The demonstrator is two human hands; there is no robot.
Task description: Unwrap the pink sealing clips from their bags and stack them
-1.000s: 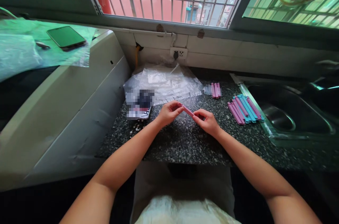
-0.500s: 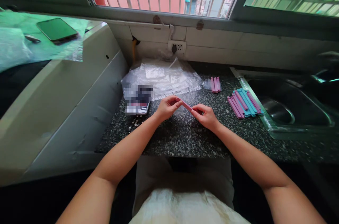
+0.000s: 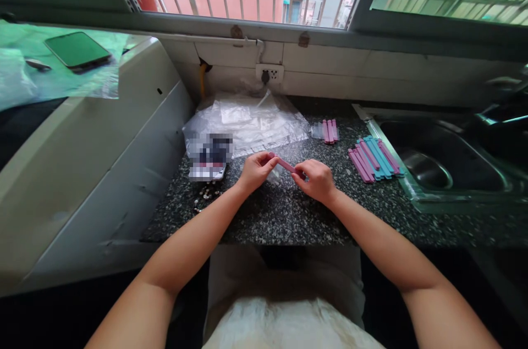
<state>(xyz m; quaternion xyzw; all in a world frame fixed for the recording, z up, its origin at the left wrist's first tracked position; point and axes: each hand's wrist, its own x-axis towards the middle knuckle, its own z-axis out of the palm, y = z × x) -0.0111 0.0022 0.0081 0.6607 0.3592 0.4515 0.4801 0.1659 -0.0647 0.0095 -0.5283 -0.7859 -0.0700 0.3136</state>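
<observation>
A slim pink bag clip [image 3: 285, 165] is held between my two hands above the dark speckled counter. My left hand [image 3: 256, 170] pinches its upper left end, thumb and fingers closed. At the lower right end, my right hand [image 3: 314, 176] grips it with bent fingers. Beneath and behind the hands lies a bit of clear plastic [image 3: 273, 174]. More pink and blue clips [image 3: 374, 160] lie side by side in a pile to the right. A smaller group of pink clips [image 3: 330, 132] rests on clear plastic farther back.
Clear plastic bags [image 3: 256, 123] spread across the back of the counter. On the left are a partly blurred phone-like item [image 3: 210, 158] and several small shiny pieces [image 3: 208, 192]. A sink [image 3: 462, 156] is at right. A white appliance [image 3: 136, 118] stands left, with a phone [image 3: 78, 49] on top.
The camera view has shifted slightly. My right hand has turned a little, its fingers curling more around the clip's end. Both hands keep hold of the clip.
</observation>
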